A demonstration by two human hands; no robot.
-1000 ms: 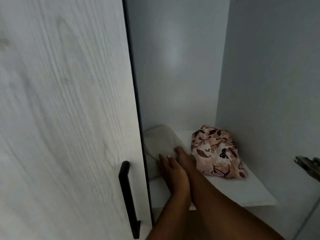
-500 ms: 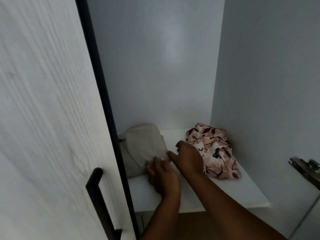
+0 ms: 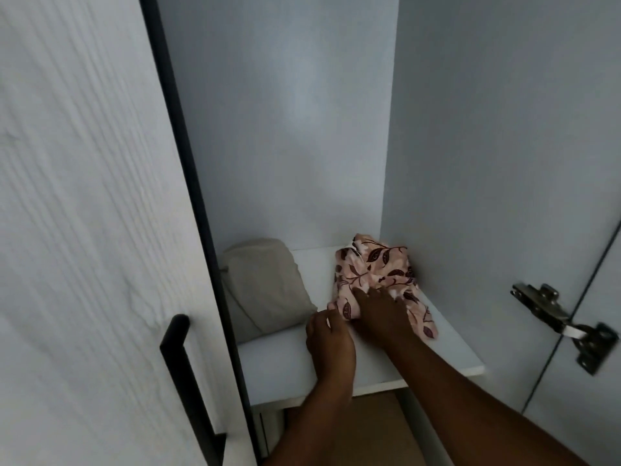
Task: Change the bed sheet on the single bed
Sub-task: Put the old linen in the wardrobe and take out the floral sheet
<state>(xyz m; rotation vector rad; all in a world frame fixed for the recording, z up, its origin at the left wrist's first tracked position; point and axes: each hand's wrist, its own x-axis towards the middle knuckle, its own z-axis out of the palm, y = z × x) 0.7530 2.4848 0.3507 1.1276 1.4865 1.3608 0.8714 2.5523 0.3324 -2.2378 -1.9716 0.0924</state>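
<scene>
Inside an open wardrobe, a white shelf (image 3: 285,368) carries two folded cloths. A pink sheet with dark leaf print (image 3: 379,267) lies bunched at the right, against the side wall. A plain beige folded cloth (image 3: 265,284) lies at the left, partly behind the door edge. My right hand (image 3: 378,311) rests on the near end of the pink leaf-print sheet, fingers curled into the fabric. My left hand (image 3: 327,338) is just left of it, fingertips touching the sheet's lower left corner.
The white wood-grain wardrobe door (image 3: 87,230) with a black bar handle (image 3: 184,381) stands open at the left. A metal hinge (image 3: 564,324) juts out at the right on the other door. Brown floor shows below the shelf.
Both hands left the beige cloth and moved right onto the pink leaf-print sheet. The view shifted, showing more of the shelf and the beige cloth.
</scene>
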